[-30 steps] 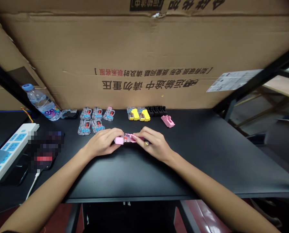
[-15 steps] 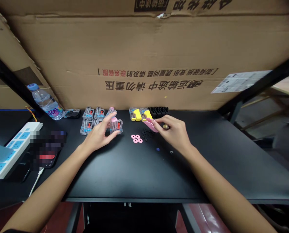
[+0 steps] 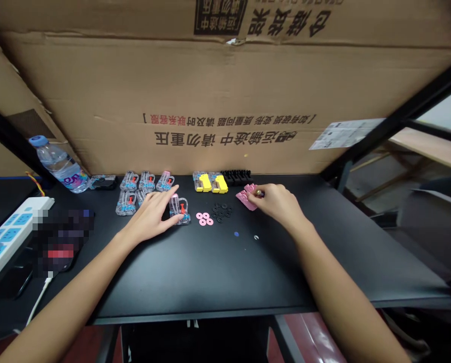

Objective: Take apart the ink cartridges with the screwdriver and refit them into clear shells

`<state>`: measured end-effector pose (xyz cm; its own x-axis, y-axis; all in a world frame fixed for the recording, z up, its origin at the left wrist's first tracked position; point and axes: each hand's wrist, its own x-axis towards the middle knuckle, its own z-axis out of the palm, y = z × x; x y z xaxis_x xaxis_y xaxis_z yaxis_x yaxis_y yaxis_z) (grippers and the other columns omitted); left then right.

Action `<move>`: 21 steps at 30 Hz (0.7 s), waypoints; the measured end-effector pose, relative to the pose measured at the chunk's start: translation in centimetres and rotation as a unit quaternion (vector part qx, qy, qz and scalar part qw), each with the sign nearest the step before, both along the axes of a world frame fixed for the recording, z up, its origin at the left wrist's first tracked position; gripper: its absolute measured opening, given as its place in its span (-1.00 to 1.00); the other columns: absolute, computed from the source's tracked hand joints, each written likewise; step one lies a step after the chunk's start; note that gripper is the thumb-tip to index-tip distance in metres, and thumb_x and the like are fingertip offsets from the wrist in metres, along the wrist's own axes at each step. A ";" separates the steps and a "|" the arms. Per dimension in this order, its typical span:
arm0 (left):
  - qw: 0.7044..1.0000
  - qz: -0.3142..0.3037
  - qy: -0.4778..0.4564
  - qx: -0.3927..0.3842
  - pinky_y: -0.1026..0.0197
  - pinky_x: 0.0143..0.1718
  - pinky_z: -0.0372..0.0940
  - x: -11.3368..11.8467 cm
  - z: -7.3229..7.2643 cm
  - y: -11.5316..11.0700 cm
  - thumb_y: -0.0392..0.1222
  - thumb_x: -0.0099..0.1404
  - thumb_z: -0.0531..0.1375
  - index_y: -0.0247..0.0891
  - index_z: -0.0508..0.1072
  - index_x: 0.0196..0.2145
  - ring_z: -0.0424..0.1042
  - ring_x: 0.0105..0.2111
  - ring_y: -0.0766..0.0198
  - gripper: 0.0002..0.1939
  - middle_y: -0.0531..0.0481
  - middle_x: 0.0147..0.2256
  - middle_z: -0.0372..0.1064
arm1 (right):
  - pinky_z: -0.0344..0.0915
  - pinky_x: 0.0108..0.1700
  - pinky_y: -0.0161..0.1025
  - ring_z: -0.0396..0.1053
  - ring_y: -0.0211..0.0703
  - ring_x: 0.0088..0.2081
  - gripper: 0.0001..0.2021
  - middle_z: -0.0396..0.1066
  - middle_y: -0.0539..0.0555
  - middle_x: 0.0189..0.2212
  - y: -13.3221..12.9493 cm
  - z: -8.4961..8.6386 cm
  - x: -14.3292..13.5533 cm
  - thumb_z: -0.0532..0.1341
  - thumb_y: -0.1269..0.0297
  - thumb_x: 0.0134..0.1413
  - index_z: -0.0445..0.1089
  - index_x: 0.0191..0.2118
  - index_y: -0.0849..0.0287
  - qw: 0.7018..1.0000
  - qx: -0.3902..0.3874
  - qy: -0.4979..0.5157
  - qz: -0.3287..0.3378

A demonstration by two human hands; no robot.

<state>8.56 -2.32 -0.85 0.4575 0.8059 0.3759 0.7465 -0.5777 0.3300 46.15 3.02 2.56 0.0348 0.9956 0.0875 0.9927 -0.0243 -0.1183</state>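
black table (image 3: 210, 272): clear device (image 3: 179, 209) against spread left hand (image 3: 150, 214); right hand (image 3: 278, 204) pinches pink part (image 3: 247, 197)

Soft, even light leaves a pale sheen on the black tabletop (image 3: 210, 272) between my forearms; far right of my hands looks blurred.

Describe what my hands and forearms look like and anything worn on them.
The right hand wears a gold-coloured ring; no ring is visible on the left hand. Both are ungloved, and no sleeves, watch or bracelet show.
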 end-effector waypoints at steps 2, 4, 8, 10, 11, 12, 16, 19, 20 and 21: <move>1.000 0.008 0.016 0.001 -0.20 0.31 0.19 0.1 0.0 0.3 0.14 0.56 0.16 -0.16 -0.05 0.56 0.40 0.22 -0.11 -0.20 -0.28 0.30 0.38 | 0.17 -0.37 -0.20 0.61 0.14 -0.20 -0.73 0.67 0.20 -0.25 0.2 -0.2 0.0 0.23 0.09 0.23 0.68 -0.24 0.05 1.000 0.001 -0.004 -0.013; 0.999 0.019 0.033 0.007 -0.20 0.31 0.16 0.3 -0.1 0.6 0.13 0.57 0.15 -0.17 -0.03 0.56 0.39 0.22 -0.11 -0.21 -0.27 0.27 0.40 | 0.17 -0.36 -0.19 0.61 0.17 -0.19 -0.72 0.67 0.22 -0.25 0.3 -0.5 0.0 0.21 0.11 0.25 0.69 -0.24 0.06 1.000 0.006 -0.005 -0.019; 0.997 0.026 0.069 0.025 -0.20 0.28 0.17 0.7 -0.5 1.2 0.12 0.59 0.12 -0.12 0.10 0.53 0.37 0.21 -0.11 -0.31 -0.24 0.23 0.43 | 0.21 -0.34 -0.18 0.62 0.20 -0.18 -0.69 0.68 0.25 -0.23 0.6 -0.8 0.0 0.21 0.12 0.25 0.71 -0.13 0.06 1.000 0.012 -0.013 -0.025; 0.996 0.026 0.072 0.034 -0.20 0.26 0.19 0.9 -0.8 1.5 0.11 0.60 0.10 -0.09 0.16 0.51 0.36 0.21 -0.11 -0.36 -0.24 0.26 0.41 | 0.24 -0.34 -0.18 0.62 0.19 -0.18 -0.66 0.68 0.27 -0.22 0.6 -0.9 -0.1 0.22 0.10 0.25 0.72 -0.08 0.07 0.999 0.021 -0.012 -0.022; 0.996 0.029 0.071 0.039 -0.22 0.26 0.21 1.0 -1.0 1.6 0.11 0.60 0.09 -0.09 0.18 0.50 0.36 0.21 -0.11 -0.38 -0.25 0.28 0.39 | 0.25 -0.34 -0.18 0.62 0.19 -0.19 -0.65 0.68 0.27 -0.22 0.6 -0.9 -0.1 0.22 0.08 0.25 0.72 -0.08 0.07 0.999 0.028 -0.009 -0.019; 0.996 0.036 0.070 0.044 -0.23 0.25 0.21 1.1 -1.1 1.6 0.11 0.61 0.09 -0.10 0.21 0.48 0.35 0.22 -0.13 -0.40 -0.27 0.31 0.37 | 0.26 -0.33 -0.17 0.63 0.20 -0.19 -0.65 0.68 0.27 -0.22 0.6 -0.8 -0.2 0.22 0.06 0.26 0.72 -0.08 0.08 0.999 0.035 -0.006 -0.017; 0.995 0.050 0.063 0.056 -0.27 0.23 0.24 1.3 -0.4 1.4 0.06 0.62 0.06 -0.16 0.31 0.41 0.33 0.26 -0.18 -0.47 -0.31 0.36 0.32 | 0.30 -0.32 -0.15 0.63 0.22 -0.17 -0.65 0.68 0.25 -0.25 0.2 -0.3 -0.8 0.21 0.06 0.30 0.71 -0.12 0.10 0.997 0.072 0.013 -0.013; 0.997 0.021 0.036 0.060 -0.15 0.19 0.29 1.1 1.1 0.5 -0.03 0.64 0.03 -0.16 0.41 0.32 0.41 0.20 -0.06 -0.58 -0.23 0.26 0.44 | 0.33 -0.32 -0.17 0.62 0.17 -0.17 -0.71 0.68 0.21 -0.24 -0.4 -0.1 -1.8 0.20 0.16 0.29 0.69 -0.18 0.09 0.991 0.130 0.033 0.017; 0.998 -0.001 0.033 0.058 -0.10 0.15 0.32 1.0 1.4 0.1 -0.05 0.64 0.03 -0.16 0.47 0.25 0.45 0.15 -0.02 -0.61 -0.20 0.19 0.50 | 0.34 -0.32 -0.18 0.62 0.13 -0.19 -0.73 0.67 0.19 -0.24 -0.6 -0.1 -2.2 0.20 0.20 0.28 0.68 -0.21 0.08 0.987 0.154 0.041 0.039; 0.997 -0.027 0.038 0.054 -0.06 0.10 0.34 0.8 1.7 -0.2 -0.06 0.64 0.04 -0.16 0.52 0.18 0.48 0.10 0.01 -0.64 -0.17 0.13 0.54 | 0.36 -0.32 -0.19 0.62 0.09 -0.21 -0.74 0.67 0.17 -0.23 -0.7 -0.3 -2.7 0.19 0.23 0.28 0.67 -0.24 0.07 0.981 0.176 0.049 0.068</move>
<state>9.41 -2.51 0.83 0.5306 0.7357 0.4209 0.7334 -0.6474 0.2071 43.45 2.30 2.27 -0.0712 0.9002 0.4295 0.9675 0.1671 -0.1899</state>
